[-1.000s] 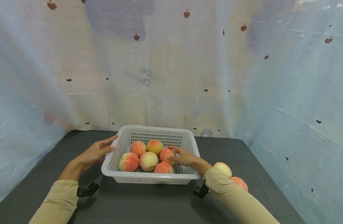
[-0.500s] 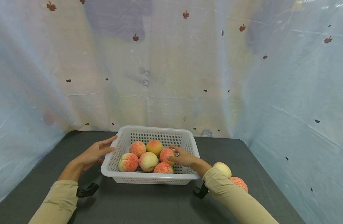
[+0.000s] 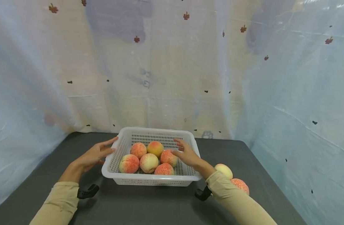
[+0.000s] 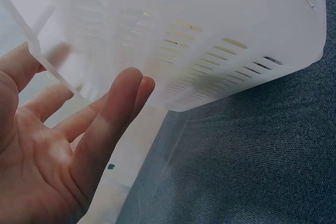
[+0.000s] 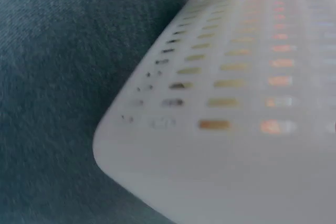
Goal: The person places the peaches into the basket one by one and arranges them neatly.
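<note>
A white perforated plastic basket (image 3: 155,179) stands on the dark table with several peaches inside. My left hand (image 3: 94,155) touches the basket's left rim, its fingers extended; the left wrist view shows the palm (image 4: 42,156) and fingers beside the slotted wall. Over the right part of the basket, my right hand (image 3: 188,155) has its fingers spread and holds nothing. Just left of its fingertips lies a red-speckled peach (image 3: 168,158), near another peach (image 3: 164,169) at the front. The right wrist view shows the basket wall (image 5: 236,166) but no hand.
A pale peach (image 3: 224,170) and a red one (image 3: 240,185) lie on the dark table (image 3: 143,206) to the right of the basket, partly behind the right sleeve. A pale plastic sheet (image 3: 172,78) hangs behind and at both sides.
My right hand has let go of the red-speckled peach, its fingers spreading and lifting up and to the right. That peach stays in the basket. The left hand has not moved.
</note>
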Demonstrator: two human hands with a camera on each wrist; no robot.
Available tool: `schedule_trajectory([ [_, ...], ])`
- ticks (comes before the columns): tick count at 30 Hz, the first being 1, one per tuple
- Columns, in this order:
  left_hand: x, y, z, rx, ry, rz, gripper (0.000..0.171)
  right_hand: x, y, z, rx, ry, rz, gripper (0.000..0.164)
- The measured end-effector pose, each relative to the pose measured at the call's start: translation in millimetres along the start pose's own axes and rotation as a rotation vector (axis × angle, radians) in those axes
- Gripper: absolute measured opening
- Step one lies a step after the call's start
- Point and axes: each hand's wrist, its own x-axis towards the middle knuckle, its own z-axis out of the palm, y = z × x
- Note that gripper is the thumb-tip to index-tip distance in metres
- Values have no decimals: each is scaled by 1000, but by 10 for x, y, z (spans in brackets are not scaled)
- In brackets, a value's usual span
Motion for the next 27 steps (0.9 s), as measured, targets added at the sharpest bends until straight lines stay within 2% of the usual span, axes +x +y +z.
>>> schedule_trajectory([
  [10, 11, 5, -25, 7, 2, 4, 76, -124, -121, -360, -8, -2, -106, 61],
  [20, 22, -19, -4, 0, 5, -4, 77, -282, -38, -783, -30, -25, -173, 56],
  [27, 28, -19, 9, -5, 9, -7, 77, -446, 73, -1103, -115, -21, -170, 53],
])
